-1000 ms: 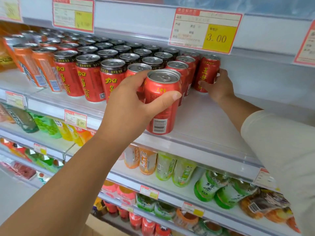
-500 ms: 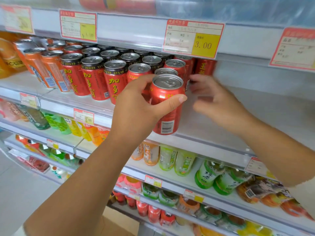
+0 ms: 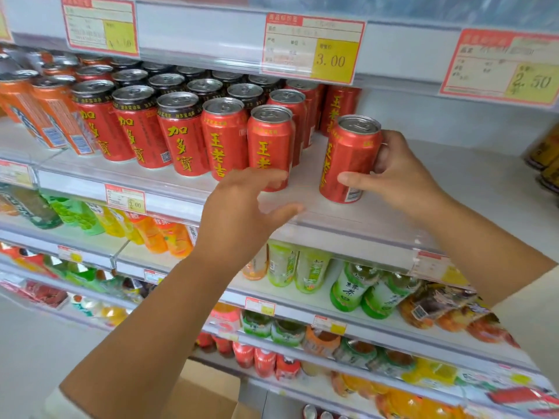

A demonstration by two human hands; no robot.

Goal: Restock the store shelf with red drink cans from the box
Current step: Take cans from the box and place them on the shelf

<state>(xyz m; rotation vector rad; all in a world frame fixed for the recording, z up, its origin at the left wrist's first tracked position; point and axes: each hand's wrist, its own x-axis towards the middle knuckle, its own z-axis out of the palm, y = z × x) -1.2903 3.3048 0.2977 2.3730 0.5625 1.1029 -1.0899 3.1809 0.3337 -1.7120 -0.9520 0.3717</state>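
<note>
In the head view, the placing step was in hand. The right hand gripped a red can by its side, upright at the shelf front, just right of the front row of red cans; whether its base touched could not be told. The left hand hovered empty with fingers relaxed before that row. The next move likely called for sliding the can flush against its neighbour, then reaching down to the box.

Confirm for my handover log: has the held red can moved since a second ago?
Yes: the red can moved right, from under the 3.00 price tag's left end to its right end.
</note>
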